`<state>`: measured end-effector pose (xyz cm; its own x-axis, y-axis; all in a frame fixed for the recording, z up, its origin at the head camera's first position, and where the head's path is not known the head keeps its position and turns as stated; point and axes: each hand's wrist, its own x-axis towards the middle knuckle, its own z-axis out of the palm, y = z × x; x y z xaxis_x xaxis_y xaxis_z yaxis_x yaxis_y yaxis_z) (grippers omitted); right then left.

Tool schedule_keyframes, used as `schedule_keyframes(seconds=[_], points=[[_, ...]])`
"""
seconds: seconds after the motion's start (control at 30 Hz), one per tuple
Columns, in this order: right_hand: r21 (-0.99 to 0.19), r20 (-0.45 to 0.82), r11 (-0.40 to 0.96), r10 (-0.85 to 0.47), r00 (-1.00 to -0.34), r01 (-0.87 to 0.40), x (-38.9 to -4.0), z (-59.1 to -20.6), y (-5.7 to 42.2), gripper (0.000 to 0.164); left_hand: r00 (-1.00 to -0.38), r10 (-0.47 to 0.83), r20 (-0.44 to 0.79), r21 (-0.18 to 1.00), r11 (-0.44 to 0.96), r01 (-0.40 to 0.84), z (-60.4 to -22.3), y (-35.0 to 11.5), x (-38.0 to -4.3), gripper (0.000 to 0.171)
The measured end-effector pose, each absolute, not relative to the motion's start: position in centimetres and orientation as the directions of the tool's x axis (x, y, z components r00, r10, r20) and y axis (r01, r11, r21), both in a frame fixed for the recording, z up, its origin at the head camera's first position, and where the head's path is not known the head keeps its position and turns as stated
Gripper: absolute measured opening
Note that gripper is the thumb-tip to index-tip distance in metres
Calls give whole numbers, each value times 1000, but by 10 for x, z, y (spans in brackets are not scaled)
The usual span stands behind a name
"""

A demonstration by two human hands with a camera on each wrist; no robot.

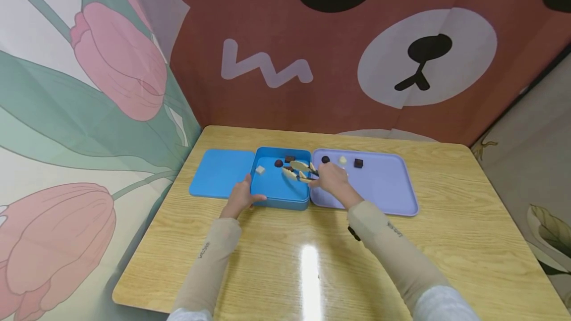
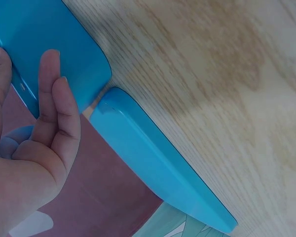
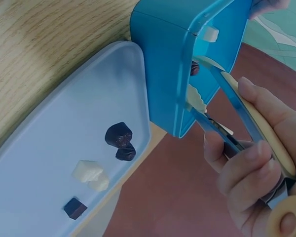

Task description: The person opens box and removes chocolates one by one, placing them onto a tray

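Note:
My right hand grips a pair of tongs with beige handles and scalloped beige tips. The parted tips reach down into the blue box, around a small dark brown piece. Also inside the box lie a white cube, a round dark red chocolate-like piece and a brown block. At the box's front left corner rests my left hand, thumb along the front wall and fingers along the left side. In the left wrist view its two nearest fingers are nearly straight.
Right against the box stands a lilac tray with dark round pieces, white pieces and a dark cube along its far side. A flat blue lid lies left of the box. Behind the wooden table hangs a patterned cloth.

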<state>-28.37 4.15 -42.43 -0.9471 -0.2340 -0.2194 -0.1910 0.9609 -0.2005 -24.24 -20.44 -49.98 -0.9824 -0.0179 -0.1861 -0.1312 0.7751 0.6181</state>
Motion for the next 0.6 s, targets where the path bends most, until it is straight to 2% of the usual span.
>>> schedule_keyframes(seconds=[0.43,0.6], points=[[-197,-227,959,-249,-942,-206,-282,-420,42,43,-987,-12,-161,632,767,-113,-502,-205,-243,96],[-156,-216,963,-249,-944,-218,-282,-424,41,43,-987,-11,-160,637,762,-112,-503,-206,-243,96]])
